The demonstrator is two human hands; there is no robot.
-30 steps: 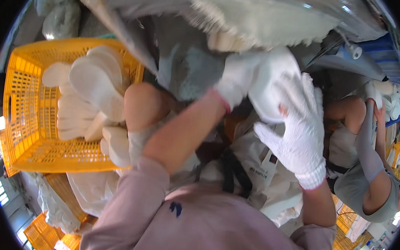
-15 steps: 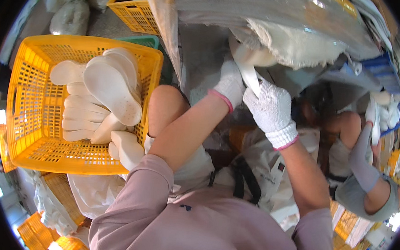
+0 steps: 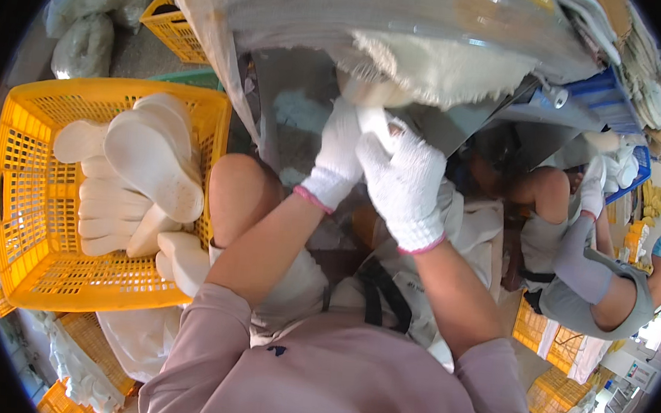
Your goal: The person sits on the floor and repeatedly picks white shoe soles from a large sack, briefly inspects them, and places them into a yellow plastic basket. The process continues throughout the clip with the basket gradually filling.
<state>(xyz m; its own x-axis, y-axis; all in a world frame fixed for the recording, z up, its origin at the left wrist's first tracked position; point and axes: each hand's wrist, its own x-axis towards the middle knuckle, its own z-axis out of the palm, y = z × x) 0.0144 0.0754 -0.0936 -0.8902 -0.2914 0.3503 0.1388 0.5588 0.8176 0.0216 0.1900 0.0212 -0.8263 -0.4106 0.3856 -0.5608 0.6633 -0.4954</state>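
Both my hands wear white knitted gloves and are closed on one white insole. My left hand grips it from the left, and my right hand pinches its near part with thumb and fingers. The insole's far end is at a pale rounded wheel, partly hidden under a frayed cream cloth; whether they touch I cannot tell. At my left, a yellow plastic basket holds several more white insoles, some stacked, others standing in a row.
A plastic-covered hood hangs over the work spot. To the right sits another person, a gloved hand holding a white piece near a blue crate. A yellow crate and plastic bags lie at the far left.
The whole view has shifted, so surroundings sit further left. My hands have drawn closer together around the insole, which is turned and less of it shows.
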